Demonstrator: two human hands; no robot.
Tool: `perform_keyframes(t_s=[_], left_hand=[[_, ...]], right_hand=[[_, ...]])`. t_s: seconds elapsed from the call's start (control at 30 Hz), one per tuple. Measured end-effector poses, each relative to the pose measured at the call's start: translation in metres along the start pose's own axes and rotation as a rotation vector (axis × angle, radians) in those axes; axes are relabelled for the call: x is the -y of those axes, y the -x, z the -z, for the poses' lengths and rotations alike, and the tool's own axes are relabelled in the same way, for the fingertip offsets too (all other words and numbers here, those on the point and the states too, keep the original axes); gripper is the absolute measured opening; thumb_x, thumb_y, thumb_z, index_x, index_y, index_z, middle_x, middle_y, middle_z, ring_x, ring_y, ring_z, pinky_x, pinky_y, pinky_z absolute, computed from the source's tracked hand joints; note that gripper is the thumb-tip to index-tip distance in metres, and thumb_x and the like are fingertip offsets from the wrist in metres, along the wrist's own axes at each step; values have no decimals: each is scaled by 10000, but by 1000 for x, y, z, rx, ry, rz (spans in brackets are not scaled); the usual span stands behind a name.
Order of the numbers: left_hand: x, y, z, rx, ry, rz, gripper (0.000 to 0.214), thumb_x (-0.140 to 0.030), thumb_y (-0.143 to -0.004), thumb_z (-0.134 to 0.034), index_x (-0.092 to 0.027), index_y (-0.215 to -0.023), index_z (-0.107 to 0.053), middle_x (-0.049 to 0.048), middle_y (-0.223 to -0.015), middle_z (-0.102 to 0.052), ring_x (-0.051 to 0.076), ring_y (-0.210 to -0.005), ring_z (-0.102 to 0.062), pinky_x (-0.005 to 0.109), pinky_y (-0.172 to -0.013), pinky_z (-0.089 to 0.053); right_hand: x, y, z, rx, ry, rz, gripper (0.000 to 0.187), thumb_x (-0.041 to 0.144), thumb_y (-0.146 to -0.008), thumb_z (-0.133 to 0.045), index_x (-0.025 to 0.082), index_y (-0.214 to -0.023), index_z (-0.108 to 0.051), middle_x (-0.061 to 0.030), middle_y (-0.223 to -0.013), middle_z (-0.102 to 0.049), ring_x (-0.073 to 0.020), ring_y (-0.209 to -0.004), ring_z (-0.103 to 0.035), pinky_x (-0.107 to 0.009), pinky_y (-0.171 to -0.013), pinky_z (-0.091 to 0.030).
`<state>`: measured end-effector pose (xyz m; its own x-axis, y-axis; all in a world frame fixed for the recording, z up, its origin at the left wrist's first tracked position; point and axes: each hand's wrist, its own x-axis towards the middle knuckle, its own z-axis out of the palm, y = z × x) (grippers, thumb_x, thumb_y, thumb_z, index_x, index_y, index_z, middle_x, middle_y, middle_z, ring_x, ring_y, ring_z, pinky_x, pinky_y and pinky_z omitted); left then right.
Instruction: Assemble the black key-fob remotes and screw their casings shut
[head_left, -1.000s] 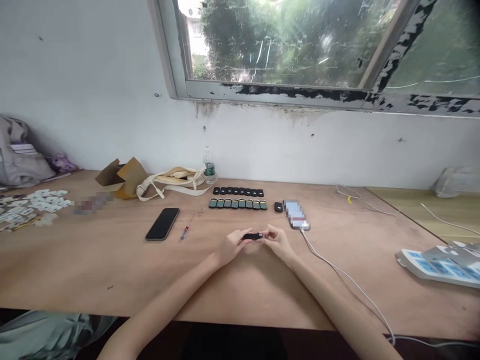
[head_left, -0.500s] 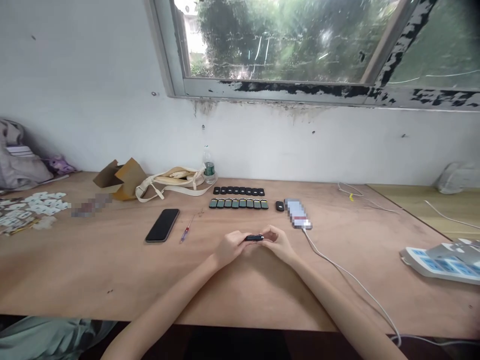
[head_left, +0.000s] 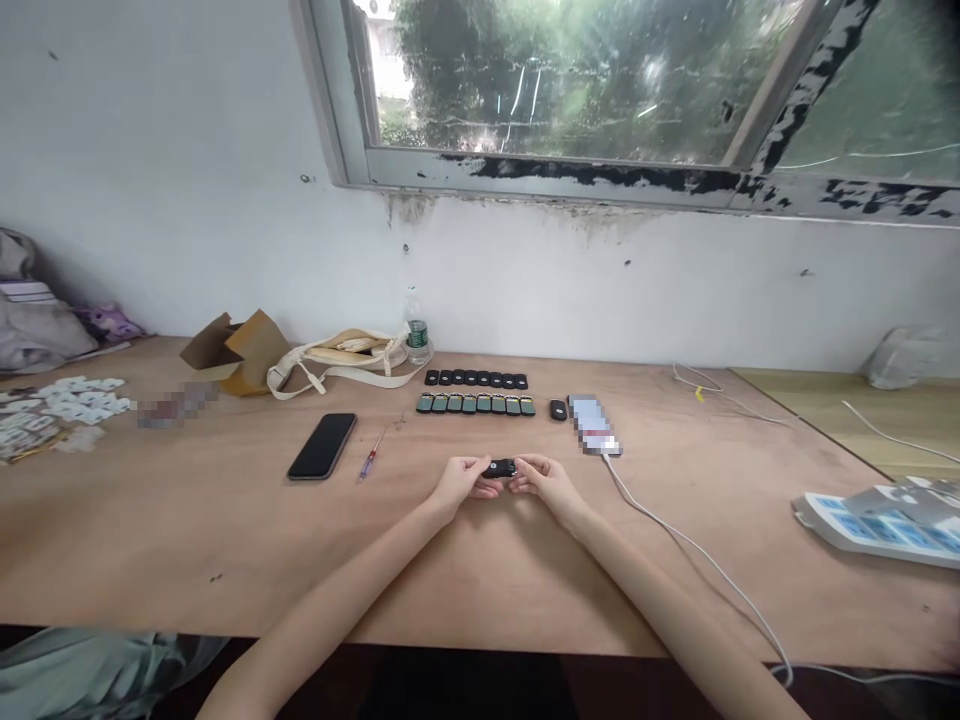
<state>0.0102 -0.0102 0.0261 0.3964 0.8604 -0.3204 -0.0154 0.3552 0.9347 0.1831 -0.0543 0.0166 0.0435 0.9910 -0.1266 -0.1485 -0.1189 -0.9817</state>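
Note:
Between my two hands is a small black key fob (head_left: 498,468), held above the wooden table, its broad face turned up towards me. My left hand (head_left: 461,482) grips its left end, with the thumb on top and the fingers underneath. At the right end, where a small bright part shows, the fingertips of my right hand (head_left: 546,484) pinch it. Beyond the hands lie a row of black fob shells (head_left: 484,379) and, nearer, a row of shells with green circuit boards (head_left: 484,404). A single black fob (head_left: 558,410) sits to the right of these rows.
A black phone (head_left: 322,447) and a small screwdriver (head_left: 369,460) lie to the left. On the right are a phone (head_left: 594,425) on a white cable (head_left: 690,538) and a power strip (head_left: 877,528). Behind stand a bottle (head_left: 417,335), a cloth bag (head_left: 352,352) and a cardboard box (head_left: 244,352).
The key fob has been tipped from edge-on so its broad face now shows. Both hands have turned slightly with it and still hold it.

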Motion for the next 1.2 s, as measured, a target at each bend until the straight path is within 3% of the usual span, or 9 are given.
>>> perform_keyframes(t_s=[0.1,0.2,0.4,0.5,0.63,0.77,0.87,1.0,1.2], left_hand=[[-1,0,3,-8,45,51,297,-319,-883,-561,-48,-855,-677,125,-669,-714,146,-556,-670,225,-584,-561],[3,-1,4,-5,55,10,291,-330,-871,-581,-59,-865,-686,127,-739,-726,163,-621,-685,253,-637,-575],[17,-6,-3,34,114,-231,401,-482,-708,-721,-96,-812,-691,96,-886,-723,223,-879,-670,333,-831,-554],[20,-8,-4,107,71,-231,509,-534,-623,-758,-94,-874,-702,110,-925,-720,242,-912,-660,349,-846,-540],[22,-8,-3,187,19,-263,513,-536,-667,-727,-93,-926,-707,121,-978,-711,242,-967,-643,340,-879,-520],[21,-8,-2,105,-68,-281,445,-469,-748,-681,-98,-995,-687,121,-958,-700,194,-849,-652,299,-750,-542],[20,-8,0,46,-96,-241,365,-391,-781,-656,-81,-972,-676,125,-913,-689,144,-706,-636,262,-645,-527],[19,-10,1,54,-88,-222,267,-309,-794,-629,-87,-936,-671,123,-946,-678,109,-642,-618,242,-611,-510],[22,-13,0,59,-89,-206,195,-238,-796,-593,-95,-906,-668,114,-954,-676,99,-638,-612,230,-603,-498]], right_hand=[[2,1,-3,-22,19,-16,408,480,-689,-742,143,-911,-683,-58,-727,-706,-168,-641,-664,-311,-673,-568],[0,1,-4,-25,82,0,413,506,-724,-697,153,-938,-677,-66,-743,-714,-188,-664,-676,-337,-700,-569],[-18,0,-4,-47,447,298,563,417,-747,-689,221,-1252,-536,-89,-1169,-638,-231,-990,-635,-378,-865,-521],[-22,2,-5,-94,623,380,590,343,-720,-711,236,-1263,-507,-92,-1198,-598,-256,-1070,-590,-415,-900,-500],[-15,3,-3,-99,787,507,513,241,-705,-688,239,-1193,-531,-90,-1172,-562,-253,-1084,-566,-407,-925,-483],[4,-24,22,-164,885,525,506,214,-711,-641,207,-1200,-511,-96,-1147,-521,-225,-991,-591,-365,-866,-507],[24,-64,55,-211,1009,572,512,203,-726,-616,206,-1226,-505,-103,-1199,-531,-258,-1122,-523,-410,-983,-424],[44,-108,92,-165,1120,513,560,194,-677,-662,223,-1221,-532,-101,-1224,-565,-311,-1190,-454,-459,-1003,-380],[49,-135,103,-116,1089,507,607,130,-613,-634,205,-1208,-539,-95,-1196,-574,-271,-1132,-524,-411,-983,-418]])
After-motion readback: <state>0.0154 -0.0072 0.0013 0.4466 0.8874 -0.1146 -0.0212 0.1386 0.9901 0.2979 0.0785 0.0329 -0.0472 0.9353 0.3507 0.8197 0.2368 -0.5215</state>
